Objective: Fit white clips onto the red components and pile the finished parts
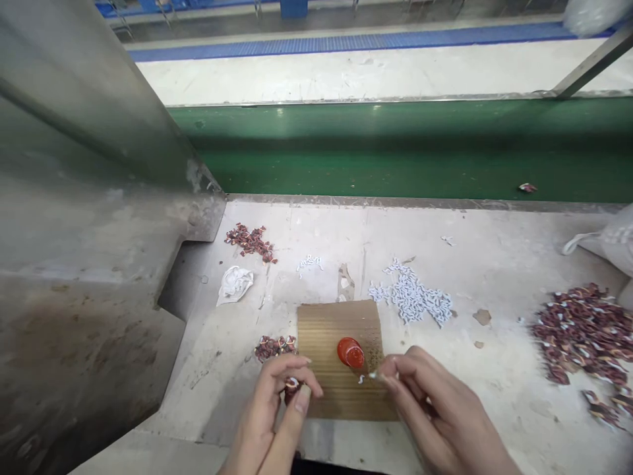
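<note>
My left hand [279, 409] is closed around a small dark red piece with a pale edge [291, 384], beside the left edge of a square of corrugated cardboard [339, 402]. Between the thumb and forefinger of my right hand [430, 402] is a tiny whitish piece [373, 375], mostly hidden by the fingertips. A small white curved piece [361, 379] lies on the cardboard close to those fingertips. Above it sits a small red, glossy dish or cap [351, 353]. Just behind my left hand is a small pile of dark red pieces [274, 348].
Loose white curved pieces [415, 293] are spread beyond the cardboard. Dark red pieces form a big heap [588, 330] at right and a smaller group [251, 242] at back left. Crumpled white paper [236, 284] lies near a metal panel [99, 251]. A green belt [395, 152] runs behind.
</note>
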Available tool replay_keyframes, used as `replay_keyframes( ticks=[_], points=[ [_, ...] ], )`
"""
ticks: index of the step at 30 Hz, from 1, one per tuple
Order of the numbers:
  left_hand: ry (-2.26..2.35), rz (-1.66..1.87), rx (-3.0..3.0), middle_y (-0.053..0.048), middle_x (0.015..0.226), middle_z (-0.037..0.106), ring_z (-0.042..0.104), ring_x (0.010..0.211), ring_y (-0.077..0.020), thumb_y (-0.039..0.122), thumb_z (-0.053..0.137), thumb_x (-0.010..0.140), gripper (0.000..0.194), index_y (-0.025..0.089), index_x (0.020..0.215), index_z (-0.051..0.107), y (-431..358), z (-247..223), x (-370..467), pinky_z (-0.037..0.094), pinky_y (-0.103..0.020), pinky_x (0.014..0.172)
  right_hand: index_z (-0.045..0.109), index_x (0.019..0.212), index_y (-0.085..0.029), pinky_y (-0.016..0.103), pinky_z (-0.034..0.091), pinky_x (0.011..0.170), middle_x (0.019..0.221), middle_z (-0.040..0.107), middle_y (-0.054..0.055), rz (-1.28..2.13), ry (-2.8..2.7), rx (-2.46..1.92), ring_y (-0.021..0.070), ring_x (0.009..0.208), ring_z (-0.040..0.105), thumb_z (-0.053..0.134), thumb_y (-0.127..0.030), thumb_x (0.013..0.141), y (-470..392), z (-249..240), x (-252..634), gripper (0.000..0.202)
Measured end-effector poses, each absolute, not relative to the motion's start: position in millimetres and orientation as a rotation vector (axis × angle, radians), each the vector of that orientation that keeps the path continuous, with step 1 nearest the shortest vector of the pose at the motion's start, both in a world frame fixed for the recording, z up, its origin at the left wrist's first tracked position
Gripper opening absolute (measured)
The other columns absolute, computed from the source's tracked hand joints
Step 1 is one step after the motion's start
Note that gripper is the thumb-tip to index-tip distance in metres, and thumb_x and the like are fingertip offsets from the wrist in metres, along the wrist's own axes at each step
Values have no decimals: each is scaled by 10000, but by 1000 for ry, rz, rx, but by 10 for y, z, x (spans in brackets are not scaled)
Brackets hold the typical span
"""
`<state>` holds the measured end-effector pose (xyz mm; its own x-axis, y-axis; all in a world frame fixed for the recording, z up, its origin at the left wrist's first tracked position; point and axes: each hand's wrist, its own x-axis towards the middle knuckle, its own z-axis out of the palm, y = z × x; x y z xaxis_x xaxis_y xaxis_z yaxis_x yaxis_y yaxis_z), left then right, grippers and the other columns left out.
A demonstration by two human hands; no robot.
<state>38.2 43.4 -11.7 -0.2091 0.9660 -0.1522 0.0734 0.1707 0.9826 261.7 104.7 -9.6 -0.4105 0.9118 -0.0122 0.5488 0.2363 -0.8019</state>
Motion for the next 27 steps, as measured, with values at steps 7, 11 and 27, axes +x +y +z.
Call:
replay_keyframes(
  ticks=[7,11,27],
  points=[
    [1580,1113,1178,-28,1040,829,793,962,-209,172,778,874,168,320,881,856,469,-148,21,654,-274,850,574,985,-255,321,346,482,786,564,2,629,-2670,-1178,212,580,609,416,-252,1095,1355,-126,2683,193],
    [1604,1188,1174,11,857,851,812,777,-186,123,835,784,223,324,879,857,499,-108,4,669,-235,739,546,1033,-253,323,322,497,822,561,7,558,-2779,-1108,216,609,595,417,-162,1065,1376,-98,2640,162],
    [1350,1466,1140,68,839,870,839,718,-169,-46,912,611,436,319,844,856,649,27,141,700,-205,699,556,985,-243,293,375,440,756,544,-8,575,-2744,-1089,181,519,600,406,-130,1039,1451,60,2565,195]
  ],
)
